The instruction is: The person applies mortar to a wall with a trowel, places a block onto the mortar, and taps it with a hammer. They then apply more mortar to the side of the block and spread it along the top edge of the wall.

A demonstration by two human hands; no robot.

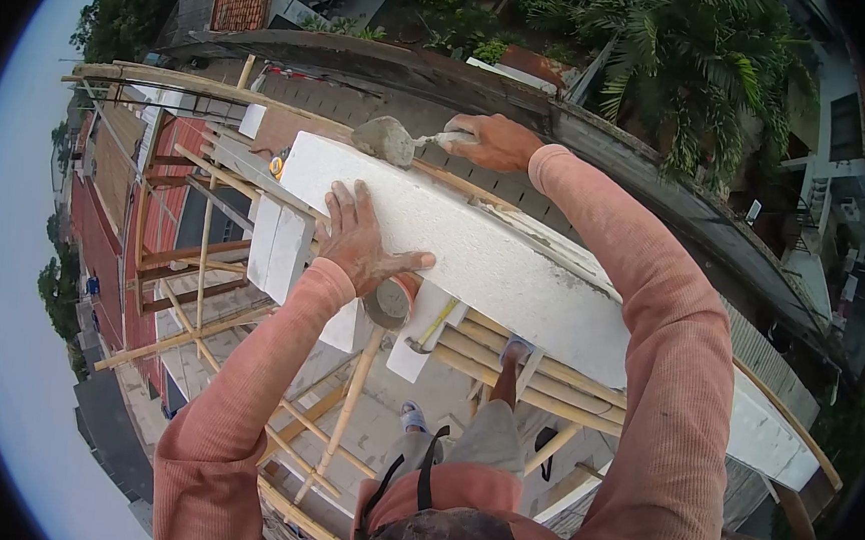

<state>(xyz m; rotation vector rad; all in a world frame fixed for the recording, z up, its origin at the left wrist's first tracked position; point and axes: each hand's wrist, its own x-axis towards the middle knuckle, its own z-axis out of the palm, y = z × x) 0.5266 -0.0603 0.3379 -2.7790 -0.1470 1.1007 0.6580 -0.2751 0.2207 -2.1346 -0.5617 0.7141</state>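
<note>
A trowel [385,140] with mortar-crusted blade is in my right hand [498,142], fingers wrapped round its handle. Its blade sits at the far top edge of a long white block wall [498,260]. My left hand [357,233] lies flat on the wall's near face, fingers spread and thumb pointing right. Just below that hand, a bucket [388,305] with grey residue inside is partly hidden by the wrist. A hammer [433,326] with a yellowish handle rests on a white block [409,354] beside the bucket.
Bamboo poles [545,383] form the scaffold under my feet, with gaps showing the ground far below. More white blocks [280,244] stand at the left, near a tape measure [277,165]. A timber rail [205,86] runs along the far side, above a drop to the lane.
</note>
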